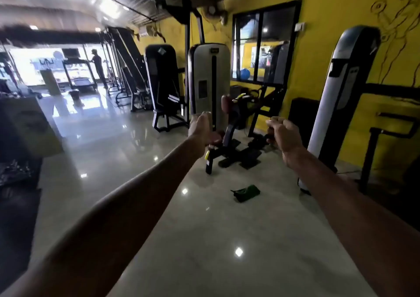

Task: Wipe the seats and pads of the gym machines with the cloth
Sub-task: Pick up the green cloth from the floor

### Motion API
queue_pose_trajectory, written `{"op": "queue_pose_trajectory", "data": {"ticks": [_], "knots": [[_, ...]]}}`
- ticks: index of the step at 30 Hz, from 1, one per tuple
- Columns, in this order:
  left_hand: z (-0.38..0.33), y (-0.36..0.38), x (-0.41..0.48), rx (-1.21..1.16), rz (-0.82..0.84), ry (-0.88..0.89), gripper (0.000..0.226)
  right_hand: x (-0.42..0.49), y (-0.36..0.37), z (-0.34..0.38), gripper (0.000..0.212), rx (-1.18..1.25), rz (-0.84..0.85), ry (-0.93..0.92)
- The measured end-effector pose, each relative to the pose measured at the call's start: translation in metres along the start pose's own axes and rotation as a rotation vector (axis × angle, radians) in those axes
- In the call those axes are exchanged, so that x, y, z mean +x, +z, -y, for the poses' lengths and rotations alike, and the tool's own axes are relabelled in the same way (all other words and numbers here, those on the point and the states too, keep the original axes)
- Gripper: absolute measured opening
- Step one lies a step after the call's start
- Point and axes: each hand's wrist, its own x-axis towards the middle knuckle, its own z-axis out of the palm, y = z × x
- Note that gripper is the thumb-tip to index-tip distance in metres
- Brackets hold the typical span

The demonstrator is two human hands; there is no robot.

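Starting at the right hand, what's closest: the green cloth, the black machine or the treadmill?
1. Green cloth, on the floor just below the right hand.
2. Black machine, farther back on the left.
3. Treadmill, far off by the bright windows.

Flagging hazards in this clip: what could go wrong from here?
1. The green cloth lies on the floor, in neither the left hand nor the right hand. It could be stepped on or forgotten, and may carry floor dirt onto pads.
2. The glossy floor might be slippery near the low footplates, a possible trip point.
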Motion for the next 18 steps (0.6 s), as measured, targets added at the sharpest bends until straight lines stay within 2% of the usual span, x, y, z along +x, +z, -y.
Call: {"op": "queue_pose_trajectory", "data": {"ticks": [3,7,13,18], "knots": [[0.023,0.018,0.050,0.022,-0.053,-0.067,0.037,0.055,0.009,-0.037,0.004,-0.014,-0.028,0.054],[0.074,0.040,0.129,0.036,-0.033,-0.124,0.018,0.127,0.025,-0.100,0.019,-0.067,-0.046,0.137],[0.173,0.070,0.270,0.104,-0.025,-0.281,0.034,0.249,0.056,-0.205,0.022,-0.106,-0.064,0.250],[0.249,0.096,0.398,0.137,-0.010,-0.408,0.044,0.354,0.090,-0.299,0.008,-0.124,-0.079,0.389]]}}
